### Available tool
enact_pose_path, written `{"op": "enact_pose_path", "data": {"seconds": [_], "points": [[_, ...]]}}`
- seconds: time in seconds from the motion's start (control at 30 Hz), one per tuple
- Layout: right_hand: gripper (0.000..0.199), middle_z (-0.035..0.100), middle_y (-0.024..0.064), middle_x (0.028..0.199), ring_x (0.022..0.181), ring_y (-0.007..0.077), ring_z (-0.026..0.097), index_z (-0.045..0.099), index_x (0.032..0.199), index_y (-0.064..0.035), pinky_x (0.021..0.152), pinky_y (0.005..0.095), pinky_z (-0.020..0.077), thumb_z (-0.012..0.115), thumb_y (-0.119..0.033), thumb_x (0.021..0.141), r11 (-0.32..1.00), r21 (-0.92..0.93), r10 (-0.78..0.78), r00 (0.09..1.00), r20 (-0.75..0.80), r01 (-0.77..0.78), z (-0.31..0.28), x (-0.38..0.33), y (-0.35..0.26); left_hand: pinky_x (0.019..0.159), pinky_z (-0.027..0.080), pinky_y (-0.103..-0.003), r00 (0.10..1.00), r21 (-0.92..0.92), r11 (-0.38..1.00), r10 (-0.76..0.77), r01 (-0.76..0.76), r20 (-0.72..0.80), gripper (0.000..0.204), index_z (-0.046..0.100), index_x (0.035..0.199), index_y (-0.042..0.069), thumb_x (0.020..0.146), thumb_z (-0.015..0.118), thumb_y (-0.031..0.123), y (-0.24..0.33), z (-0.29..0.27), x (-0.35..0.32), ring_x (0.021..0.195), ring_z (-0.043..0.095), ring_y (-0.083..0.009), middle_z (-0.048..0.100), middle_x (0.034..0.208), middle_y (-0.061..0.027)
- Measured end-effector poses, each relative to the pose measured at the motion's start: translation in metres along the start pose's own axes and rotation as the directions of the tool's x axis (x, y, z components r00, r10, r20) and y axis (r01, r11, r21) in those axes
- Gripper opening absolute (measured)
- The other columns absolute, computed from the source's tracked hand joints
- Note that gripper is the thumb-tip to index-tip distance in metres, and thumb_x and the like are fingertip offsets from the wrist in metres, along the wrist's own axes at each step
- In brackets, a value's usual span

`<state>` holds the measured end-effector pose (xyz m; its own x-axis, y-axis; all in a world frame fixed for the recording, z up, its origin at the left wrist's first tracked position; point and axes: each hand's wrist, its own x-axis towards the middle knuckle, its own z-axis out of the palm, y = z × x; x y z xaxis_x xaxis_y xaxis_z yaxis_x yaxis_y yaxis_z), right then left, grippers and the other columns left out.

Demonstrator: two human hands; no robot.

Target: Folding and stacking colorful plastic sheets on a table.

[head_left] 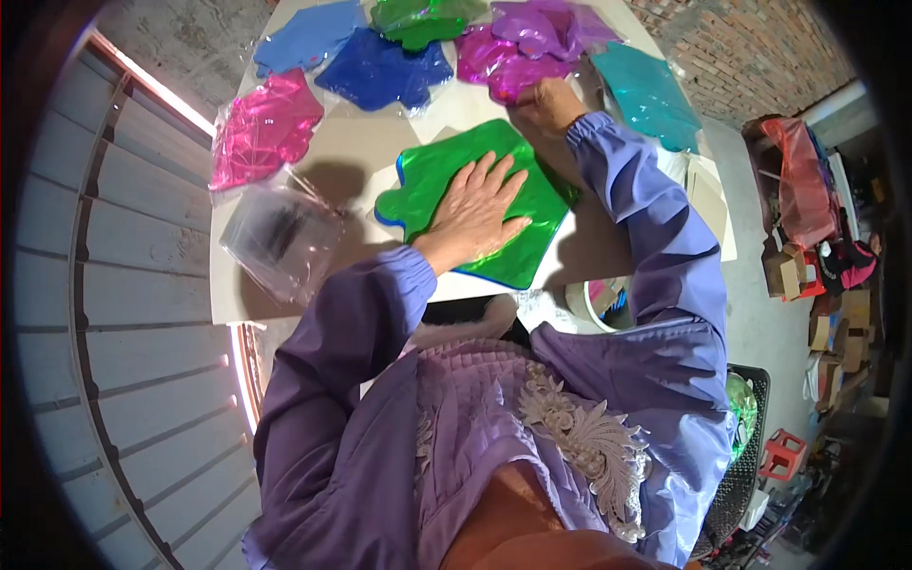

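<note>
My left hand (475,211) lies flat with fingers spread on a shiny green foil piece (532,228), which looks like a flat, deflated foil balloon with a blue edge. A rounded tab sticks out on its left side. Beyond it, my right hand (553,106) is closed, its fingers curled down at the near edge of a magenta foil packet (503,68). What the fingertips hold, if anything, is hidden.
Around the table (228,296) lie foil packets: pink (266,133), dark blue (385,71), light blue (309,36), green (418,19), purple (546,28) and teal (649,95). A clear plastic bag (285,237) rests at left. Below the near edge stands a white bucket (581,302).
</note>
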<state>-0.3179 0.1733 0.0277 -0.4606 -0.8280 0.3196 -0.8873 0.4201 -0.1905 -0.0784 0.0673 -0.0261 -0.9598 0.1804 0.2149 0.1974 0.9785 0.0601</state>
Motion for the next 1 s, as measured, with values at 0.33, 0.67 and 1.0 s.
{"op": "enact_pose_path", "data": {"seconds": [0.33, 0.67, 1.0], "points": [[0.020, 0.067, 0.0118, 0.089, 0.085, 0.0306, 0.063, 0.067, 0.088, -0.0064, 0.077, 0.0403, 0.0503, 0.070, -0.021, 0.074, 0.928, -0.336, -0.284, 0.887, -0.365, 0.159, 0.017, 0.001, -0.006, 0.116, 0.014, -0.046, 0.999, -0.046, 0.998, 0.031, -0.033, -0.041, 0.068, 0.034, 0.146, 0.011, 0.094, 0.041, 0.054, 0.016, -0.012, 0.007, 0.143, 0.019, -0.0322, 0.027, 0.153, -0.0131], [0.024, 0.066, 0.0117, 0.092, 0.087, 0.0307, 0.062, 0.067, 0.085, -0.0059, 0.078, 0.0410, 0.0505, 0.066, -0.030, 0.081, 0.922, -0.348, -0.251, 0.947, -0.199, 0.171, 0.010, -0.009, -0.011, 0.117, 0.013, -0.045, 0.999, -0.041, 0.999, 0.030, -0.031, -0.039, 0.067, 0.035, 0.146, 0.012, 0.094, 0.041, 0.054, 0.024, -0.017, 0.009, 0.143, 0.018, -0.0317, 0.026, 0.154, -0.0124], [0.044, 0.064, 0.0155, 0.112, 0.103, 0.0322, 0.059, 0.069, 0.096, -0.0083, 0.086, 0.0439, 0.0471, 0.064, -0.048, 0.079, 0.914, -0.371, 0.060, 0.959, -0.278, -0.164, 0.007, -0.022, -0.027, 0.116, 0.014, -0.045, 0.999, -0.077, 0.997, 0.015, -0.018, -0.038, 0.067, 0.034, 0.147, 0.013, 0.094, 0.043, 0.054, 0.020, -0.015, 0.009, 0.143, 0.018, -0.0317, 0.027, 0.154, -0.0122]]}}
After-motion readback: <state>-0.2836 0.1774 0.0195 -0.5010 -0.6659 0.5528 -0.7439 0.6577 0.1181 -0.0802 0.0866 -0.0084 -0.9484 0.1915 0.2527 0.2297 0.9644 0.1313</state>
